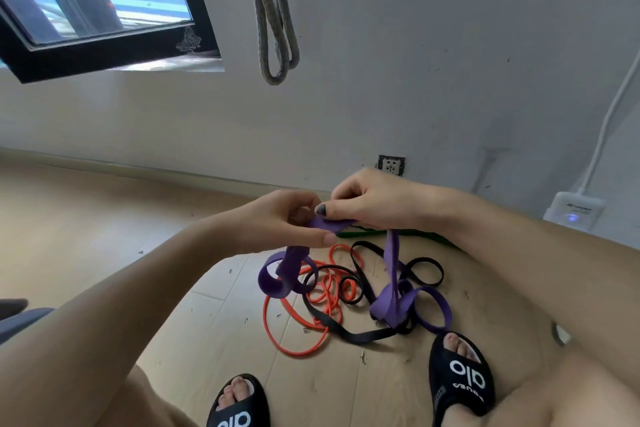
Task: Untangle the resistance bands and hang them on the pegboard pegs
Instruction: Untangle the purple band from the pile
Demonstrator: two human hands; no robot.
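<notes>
Head view: a person crouched over a wood floor [86, 218] works on a knot of resistance bands. The left hand [280, 222] and the right hand [367, 199] meet in mid-air, fingers and thumbs of both pinched on the top fold of the purple band [393, 253], which hangs from the hands in two strands into the heap below. The orange band [277, 333] and black band [356, 334] lie looped through each other on the floor between the person's two black sandals, near the viewer; a green band [426, 236] shows just beyond the right wrist, mostly hidden.

To do this step well, the judgement here is to keep the fold pinched and feed the purple strands out slowly, watching where the right strand passes the black loops (the crossing there cannot be read clearly), rather than pulling hard and tightening the snarl.

A grey band [273, 21] already hangs on the far wall [450, 45], its peg out of frame above. The floor to the left lies open for laying bands out. To the right, a white cable [609, 114] and a plugged-in adapter [575, 211] crowd the wall, and a window [104, 10] frame juts at far left.
</notes>
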